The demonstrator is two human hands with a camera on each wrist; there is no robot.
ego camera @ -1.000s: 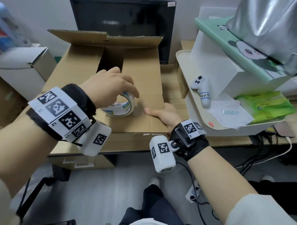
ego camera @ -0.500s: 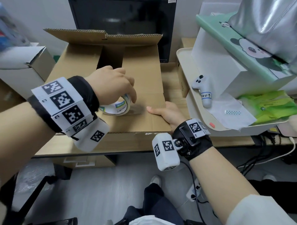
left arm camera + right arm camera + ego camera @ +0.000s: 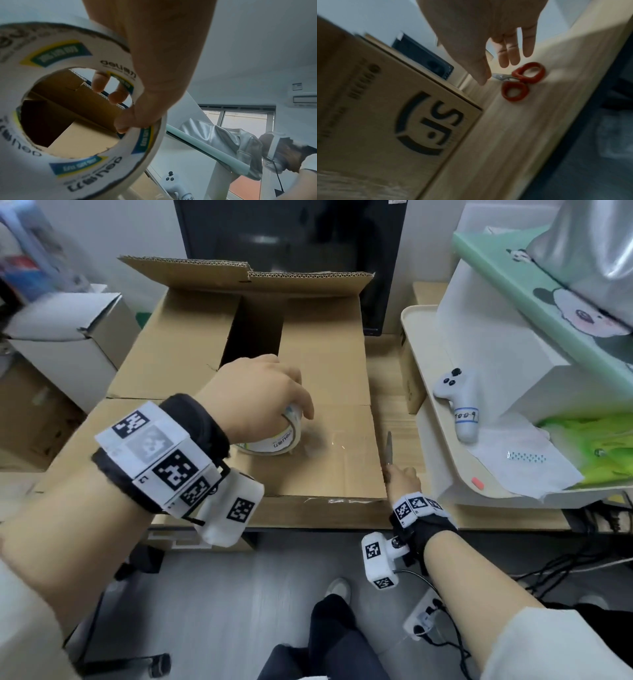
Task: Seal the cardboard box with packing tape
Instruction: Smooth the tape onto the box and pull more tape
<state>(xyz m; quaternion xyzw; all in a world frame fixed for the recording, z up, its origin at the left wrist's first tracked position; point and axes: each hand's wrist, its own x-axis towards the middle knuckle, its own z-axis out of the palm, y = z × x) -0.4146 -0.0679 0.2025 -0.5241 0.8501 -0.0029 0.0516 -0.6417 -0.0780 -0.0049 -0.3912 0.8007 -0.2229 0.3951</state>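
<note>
The brown cardboard box (image 3: 329, 364) sits on the desk with its far flap upright and a dark gap between the side flaps. On the near flap, my left hand (image 3: 260, 395) grips the white tape roll (image 3: 274, 440) from above. The left wrist view shows the thumb on the tape roll's (image 3: 77, 169) rim and fingertips inside the core. A clear shiny strip (image 3: 335, 441) runs right from the roll. My right hand (image 3: 402, 481) hovers beside the box's right edge with fingers (image 3: 513, 56) straight, just above the red-handled scissors (image 3: 522, 81), not gripping them. Their blade (image 3: 388, 446) lies along the box.
A black monitor (image 3: 291, 251) stands behind the box. A cream tray (image 3: 421, 371) at the right holds a white controller-shaped object (image 3: 459, 402), a white box and green packets. A white carton (image 3: 68, 337) sits at the left. Cables lie on the floor.
My right hand has left the near flap's right edge and dropped to the desk beside the box, over the scissors. My left hand still holds the roll in about the same place.
</note>
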